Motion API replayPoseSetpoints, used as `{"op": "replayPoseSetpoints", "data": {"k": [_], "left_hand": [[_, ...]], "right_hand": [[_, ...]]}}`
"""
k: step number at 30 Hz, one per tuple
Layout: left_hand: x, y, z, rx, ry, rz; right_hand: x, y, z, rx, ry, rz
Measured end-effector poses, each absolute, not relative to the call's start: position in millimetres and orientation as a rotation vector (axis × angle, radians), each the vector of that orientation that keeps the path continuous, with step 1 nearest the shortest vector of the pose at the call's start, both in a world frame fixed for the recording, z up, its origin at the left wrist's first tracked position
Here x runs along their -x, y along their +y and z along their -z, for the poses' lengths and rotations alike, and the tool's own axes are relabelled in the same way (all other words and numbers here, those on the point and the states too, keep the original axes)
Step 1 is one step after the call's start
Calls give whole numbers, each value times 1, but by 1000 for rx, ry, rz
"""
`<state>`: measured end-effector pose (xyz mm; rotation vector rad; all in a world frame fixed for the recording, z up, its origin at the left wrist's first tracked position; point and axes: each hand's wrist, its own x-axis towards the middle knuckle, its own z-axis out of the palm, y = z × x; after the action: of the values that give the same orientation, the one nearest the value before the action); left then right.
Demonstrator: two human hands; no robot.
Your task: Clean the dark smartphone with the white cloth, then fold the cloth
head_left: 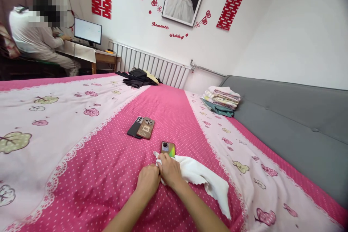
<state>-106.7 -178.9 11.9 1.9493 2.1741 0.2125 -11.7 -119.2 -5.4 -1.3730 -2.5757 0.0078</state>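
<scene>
A white cloth (202,168) trails to the right across the pink dotted bedspread, its near end bunched under my right hand (170,170). The right fingers are closed on that bunched end. My left hand (148,179) is curled closed right beside it, thumb side against the cloth; what its fingers hold is hidden. Just beyond my right hand lies a phone (168,147) with a shiny yellow-green back, camera side up, its lower part covered by the hand and cloth. Farther off, a brown phone (146,128) with a round camera partly overlaps a black phone (133,127).
Dark folded clothes (138,77) lie at the bed's far edge. A stack of folded cloths (221,98) rests by the grey headboard (285,116). At the back left, a person (35,36) sits at a desk with a monitor (87,30). A white radiator (152,62) lines the wall.
</scene>
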Motion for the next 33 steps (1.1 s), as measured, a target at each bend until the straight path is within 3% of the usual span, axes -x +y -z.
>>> {"op": "replayPoseSetpoints", "data": {"k": [33], "left_hand": [[104,-173,-16,-1927,2166,-63]], "right_hand": [[13,-20,11,1712,-2328,-135]]}}
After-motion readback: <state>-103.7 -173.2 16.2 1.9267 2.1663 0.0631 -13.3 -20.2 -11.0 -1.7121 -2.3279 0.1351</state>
